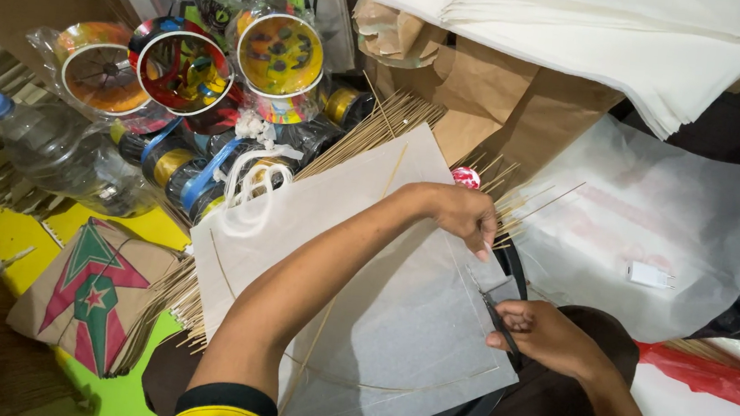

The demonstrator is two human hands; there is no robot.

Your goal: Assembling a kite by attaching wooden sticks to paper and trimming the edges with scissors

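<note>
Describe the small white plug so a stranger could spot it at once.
Start from the big translucent white plastic sheet spread to the right of the person's hands. Near its middle, just right of the right hand, lies the small white plug. It is the only solid, boxy white item there, lying alone on the crinkled film.

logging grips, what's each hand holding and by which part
Right hand grips a thin dark blade tool at its rear end; left hand pinches the white paper sheet's edge.

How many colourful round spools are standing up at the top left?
3: an orange one on the left, a red and blue one in the middle, a yellow one on the right. Others may be hidden underneath.
</note>
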